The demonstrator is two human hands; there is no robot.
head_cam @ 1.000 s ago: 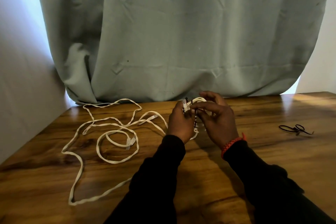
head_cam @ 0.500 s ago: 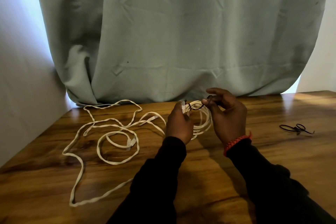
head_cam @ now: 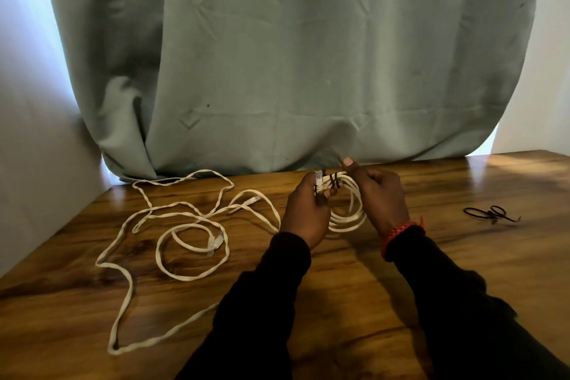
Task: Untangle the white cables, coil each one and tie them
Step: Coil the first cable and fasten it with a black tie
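Note:
A coiled white cable (head_cam: pixel 348 210) hangs between both hands above the wooden table (head_cam: pixel 339 302). My left hand (head_cam: pixel 303 213) grips the coil's top left, where a white plug end sticks up. My right hand (head_cam: pixel 381 194) holds the coil's top right. A black tie (head_cam: pixel 333 181) is wrapped round the strands between the two hands. A second white cable (head_cam: pixel 172 234) sprawls loose over the table's left half, with an inner loop and plug ends lying in it.
Another black tie (head_cam: pixel 492 213) lies on the table at the right. A grey-green curtain (head_cam: pixel 293 65) hangs to the table's back edge, and a pale wall (head_cam: pixel 34 139) borders the left side.
The black tie has gone from a loose loop held by my right hand to wraps lying tight around the coil's top. My right hand has settled onto the coil's right side.

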